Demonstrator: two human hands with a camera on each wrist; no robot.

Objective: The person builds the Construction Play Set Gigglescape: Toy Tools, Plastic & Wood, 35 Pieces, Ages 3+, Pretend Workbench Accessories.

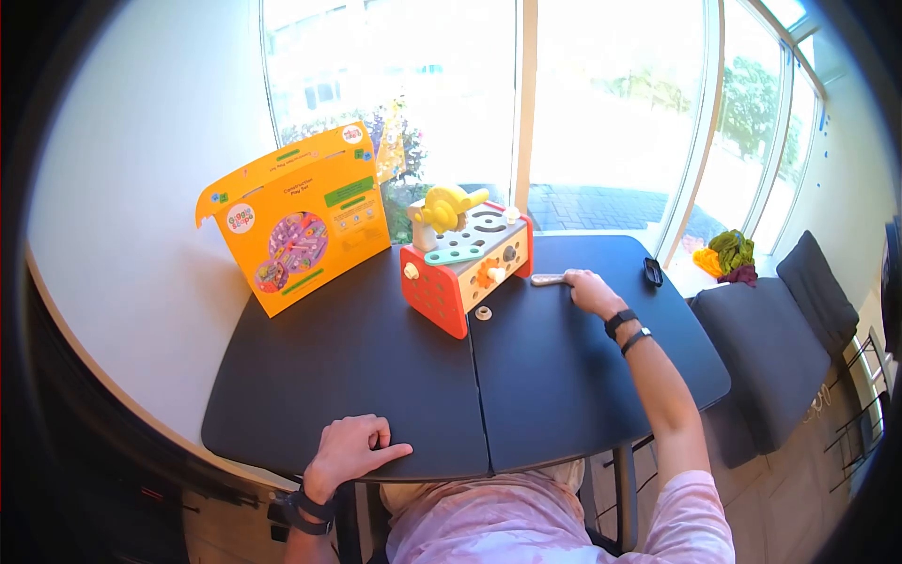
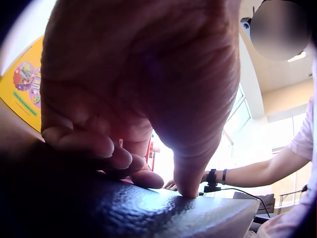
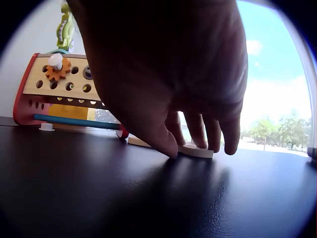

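My right hand point(image 1: 596, 293) pinches a flat, pale wooden toy piece point(image 1: 549, 279) lying on the dark table point(image 1: 395, 376), to the right of the toy workbench. In the right wrist view, the thumb is on the near side of the wooden piece point(image 3: 198, 151) and the fingers come down over its far side. Part of it is hidden under the hand. My left hand point(image 1: 349, 449) rests on the table's front edge, holding nothing, with its fingers loosely curled. The toy workbench point(image 1: 489, 273) has red sides, a yellow piece on top and an orange gear on its front.
An orange-yellow box point(image 1: 310, 221) stands at the back left. A small pale ring-like piece point(image 1: 483, 313) lies before the workbench. Near the right edge is a small black object point(image 1: 652, 273). A grey chair point(image 1: 761, 348) stands to the right; windows line the back.
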